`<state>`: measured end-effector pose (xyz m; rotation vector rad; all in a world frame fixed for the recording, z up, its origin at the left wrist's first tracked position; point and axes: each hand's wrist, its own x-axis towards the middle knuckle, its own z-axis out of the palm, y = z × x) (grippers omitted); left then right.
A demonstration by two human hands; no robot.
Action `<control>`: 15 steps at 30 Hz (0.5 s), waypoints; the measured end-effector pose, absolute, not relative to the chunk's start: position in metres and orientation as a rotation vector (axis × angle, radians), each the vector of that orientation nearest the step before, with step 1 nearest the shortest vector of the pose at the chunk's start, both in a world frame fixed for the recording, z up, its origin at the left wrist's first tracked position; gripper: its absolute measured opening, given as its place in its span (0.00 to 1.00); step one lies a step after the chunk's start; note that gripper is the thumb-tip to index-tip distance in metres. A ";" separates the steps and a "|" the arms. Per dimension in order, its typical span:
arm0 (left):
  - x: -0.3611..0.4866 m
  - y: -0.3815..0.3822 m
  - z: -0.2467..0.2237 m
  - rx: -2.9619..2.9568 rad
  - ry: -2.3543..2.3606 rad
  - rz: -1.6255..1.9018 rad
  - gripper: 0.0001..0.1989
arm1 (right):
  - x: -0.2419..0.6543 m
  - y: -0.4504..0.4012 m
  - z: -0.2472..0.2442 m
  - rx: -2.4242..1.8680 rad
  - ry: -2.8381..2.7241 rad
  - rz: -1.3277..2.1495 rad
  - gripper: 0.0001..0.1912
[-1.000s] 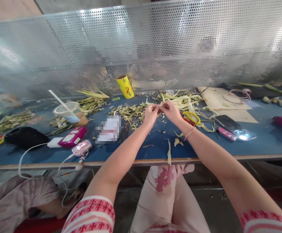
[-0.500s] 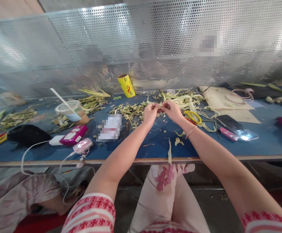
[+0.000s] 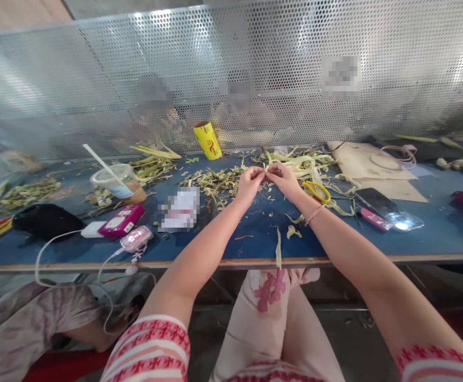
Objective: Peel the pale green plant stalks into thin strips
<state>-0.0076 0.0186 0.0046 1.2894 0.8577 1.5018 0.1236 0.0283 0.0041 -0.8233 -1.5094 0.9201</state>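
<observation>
My left hand [image 3: 250,184] and my right hand [image 3: 283,180] meet fingertip to fingertip over the blue table [image 3: 231,246]. Both are closed in a pinch on a small pale green plant strip [image 3: 265,167], mostly hidden by the fingers. Beside the left hand spreads a heap of short green plant bits [image 3: 215,183]. Behind the right hand lies a pile of long pale plant strips [image 3: 303,158]. A yellow looped tool handle [image 3: 317,192] rests close to my right wrist, with some red next to it.
A lidded drink cup [image 3: 114,180] with a straw, a magenta power bank [image 3: 121,221] with a white cable and a black pouch [image 3: 48,222] stand left. A yellow cardboard tube [image 3: 207,140] leans near the perforated metal screen [image 3: 255,63]. Right lies a phone [image 3: 388,208]. Someone sits at left.
My fingertips have shifted slightly, and a bit of the pale green strip now pokes up between them. The things on the table have not moved.
</observation>
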 end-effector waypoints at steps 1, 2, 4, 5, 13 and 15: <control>-0.008 0.019 0.004 1.301 0.856 1.504 0.03 | 0.123 0.028 0.004 -0.839 -1.487 0.939 0.12; -0.008 0.019 0.004 1.312 0.854 1.507 0.02 | 0.122 0.028 0.005 -0.853 -1.464 0.960 0.11; -0.008 0.020 0.003 1.337 0.857 1.509 0.02 | 0.121 0.027 0.005 -0.880 -1.429 0.987 0.09; -0.009 0.020 0.003 1.355 0.861 1.507 0.01 | 0.120 0.027 0.005 -0.891 -1.414 0.997 0.08; -0.015 0.021 0.005 1.581 0.861 1.443 0.10 | 0.116 0.027 0.009 -0.893 -1.240 1.069 0.06; -0.014 0.019 0.004 1.522 0.877 1.463 0.10 | 0.115 0.026 0.009 -0.884 -1.200 1.123 0.06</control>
